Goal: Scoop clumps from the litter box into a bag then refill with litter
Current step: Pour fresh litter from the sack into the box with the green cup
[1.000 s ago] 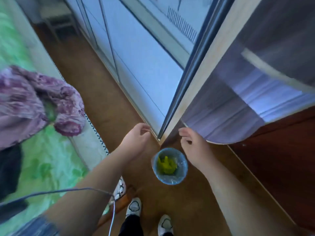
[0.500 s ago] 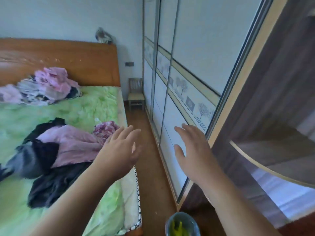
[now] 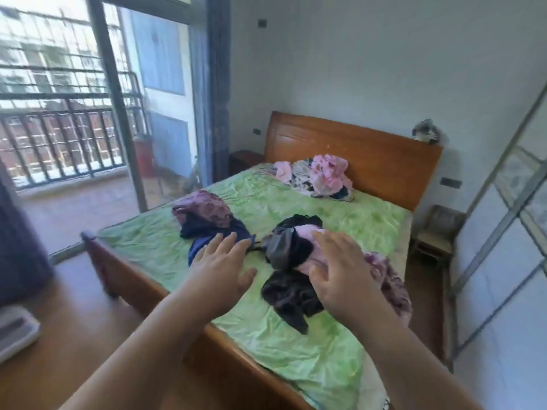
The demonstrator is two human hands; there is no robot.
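No litter box, scoop, bag or litter shows in the head view. My left hand [image 3: 220, 269] is raised in front of me with its fingers straight and spread, holding nothing. My right hand [image 3: 340, 272] is raised beside it, fingers straight and slightly apart, also holding nothing. Both hands hover in the air in front of a bed [image 3: 154, 255] with a green sheet.
Piles of clothes [image 3: 296, 255] lie on the bed, which has a wooden footboard [image 3: 139, 284] and headboard [image 3: 364, 161]. A glass balcony door [image 3: 88, 113] is at the left. A sliding wardrobe [image 3: 509, 261] and a small chair [image 3: 438, 232] stand at the right. Wooden floor [image 3: 59, 335] lies at the lower left.
The view has swung up and left, from the floor by the wardrobe to the whole bed and balcony door. The small bin has left the view. Both hands stay raised and hold nothing.
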